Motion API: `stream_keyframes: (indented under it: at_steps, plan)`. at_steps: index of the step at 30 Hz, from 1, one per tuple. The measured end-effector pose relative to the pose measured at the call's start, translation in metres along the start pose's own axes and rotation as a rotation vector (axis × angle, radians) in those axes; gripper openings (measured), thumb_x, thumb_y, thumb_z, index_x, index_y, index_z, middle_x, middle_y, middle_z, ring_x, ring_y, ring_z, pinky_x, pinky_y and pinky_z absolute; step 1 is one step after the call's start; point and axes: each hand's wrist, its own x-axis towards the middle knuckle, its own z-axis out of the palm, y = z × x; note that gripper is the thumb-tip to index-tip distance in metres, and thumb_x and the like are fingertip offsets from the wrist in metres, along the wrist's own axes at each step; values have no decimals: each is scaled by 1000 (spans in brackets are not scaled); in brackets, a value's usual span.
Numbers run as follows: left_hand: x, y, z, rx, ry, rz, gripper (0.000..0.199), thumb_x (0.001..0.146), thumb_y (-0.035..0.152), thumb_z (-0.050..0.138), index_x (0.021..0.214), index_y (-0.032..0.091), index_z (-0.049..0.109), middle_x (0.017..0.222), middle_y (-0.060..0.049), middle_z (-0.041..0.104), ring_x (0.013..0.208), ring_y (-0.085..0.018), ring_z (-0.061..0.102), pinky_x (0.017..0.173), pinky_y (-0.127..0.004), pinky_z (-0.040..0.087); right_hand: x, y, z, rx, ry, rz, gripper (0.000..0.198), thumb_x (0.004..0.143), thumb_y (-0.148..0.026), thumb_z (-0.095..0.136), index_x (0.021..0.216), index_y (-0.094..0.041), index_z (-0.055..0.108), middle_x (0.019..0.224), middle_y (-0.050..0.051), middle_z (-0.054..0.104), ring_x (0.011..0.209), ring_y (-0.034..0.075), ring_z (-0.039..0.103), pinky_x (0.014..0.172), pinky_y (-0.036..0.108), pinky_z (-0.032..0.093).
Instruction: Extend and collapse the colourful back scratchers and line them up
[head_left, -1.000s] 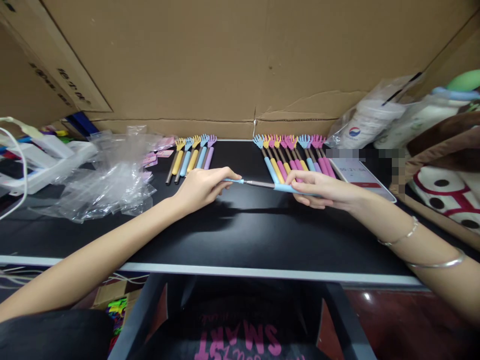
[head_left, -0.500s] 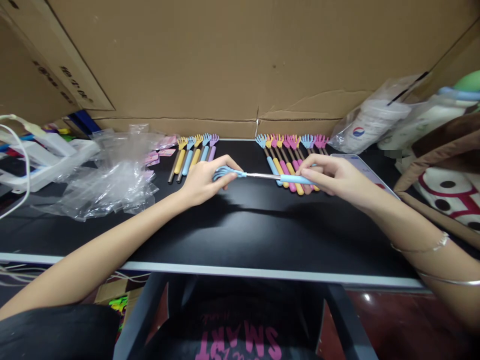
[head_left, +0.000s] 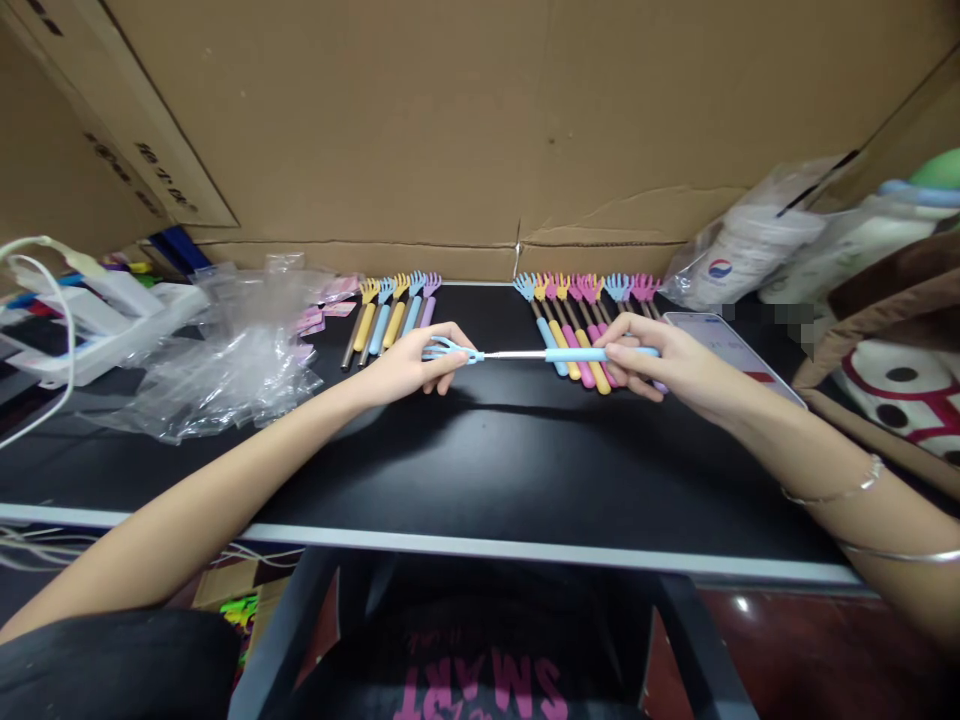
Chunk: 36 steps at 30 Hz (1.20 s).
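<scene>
A light blue back scratcher [head_left: 517,355] with a claw-shaped head and a metal shaft lies level between my hands, above the black table. My left hand [head_left: 412,365] pinches its claw head, fingers closed. Its blue grip is held by my right hand [head_left: 645,355], with thumb and fingers closed around it. Behind my right hand a row of pink, yellow and blue back scratchers [head_left: 574,345] lies on the table, partly covered by the fingers. Beyond my left hand rests a smaller group of yellow, blue and purple back scratchers [head_left: 388,315].
Clear plastic bags [head_left: 240,350] are piled at the left, with small pink cards [head_left: 330,300] behind. A white power strip [head_left: 112,330] with cables is farther left. On the right are a phone [head_left: 739,350], a bagged cup [head_left: 757,245] and a brown-handled bag [head_left: 885,330]. Cardboard [head_left: 450,120] walls the back.
The claw head has turned in my left hand. My right hand now grips farther back, so more of the blue handle shows on both sides of the fingers. The view has shifted slightly.
</scene>
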Motion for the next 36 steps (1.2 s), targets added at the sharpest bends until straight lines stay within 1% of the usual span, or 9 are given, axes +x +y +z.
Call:
stream_keyframes:
  at_steps: [4,9,15,19,23,26,28,33,36]
  plan:
    - [-3,-1,3,69,29,42,24,88,40,51,91,16,51,49,5,50,43,-8,44,44,-16,38,2,7,1,89,-31,41,28,84,-42,57,80,-17,45,65,0,60,38,1,35,33,19,19]
    - [-4,-5,7,180,109,114,23,89,39,50,92,17,52,52,5,51,45,-8,47,47,-17,38,2,10,-1,88,-34,48,27,86,-42,55,82,-17,44,60,-3,58,34,0,33,33,19,17]
    - [-7,-3,6,479,235,256,24,88,39,49,94,17,58,54,4,57,49,-10,52,55,-20,37,2,9,0,195,-104,90,27,87,-42,52,82,-18,43,62,-4,57,31,0,31,31,20,10]
    - [-9,-4,4,709,335,335,26,88,40,48,95,21,63,67,0,66,50,-11,53,56,-21,34,1,8,4,273,-134,132,25,88,-41,51,84,-17,48,55,-7,46,31,0,28,33,22,8]
    - [-8,-8,3,809,396,391,29,88,43,47,94,22,66,75,-2,69,58,-14,59,59,-22,34,-1,7,7,290,-126,149,25,88,-41,51,84,-16,50,53,-8,41,32,1,27,35,23,10]
    - [-7,-8,3,771,412,394,28,88,42,48,93,21,65,78,-3,70,61,-14,59,59,-22,35,-2,7,8,273,-105,135,26,87,-41,52,83,-16,50,51,-8,39,33,0,24,36,23,9]
    - [-6,-7,4,697,398,364,24,88,38,50,93,20,64,80,-2,69,57,-12,56,58,-21,34,-2,6,10,254,-79,119,26,87,-42,53,82,-16,50,50,-8,38,36,0,23,38,22,9]
    - [-4,-5,6,382,241,226,21,89,36,49,91,17,57,56,4,54,48,-9,47,54,-20,34,-3,3,15,171,33,61,30,83,-45,57,80,-17,48,56,-5,50,41,2,28,40,21,15]
    - [-2,-7,7,201,150,157,23,89,39,49,89,16,52,52,5,48,49,-9,44,54,-20,35,-3,-1,17,53,112,34,31,80,-45,60,80,-17,49,63,-1,57,43,2,33,38,21,17]
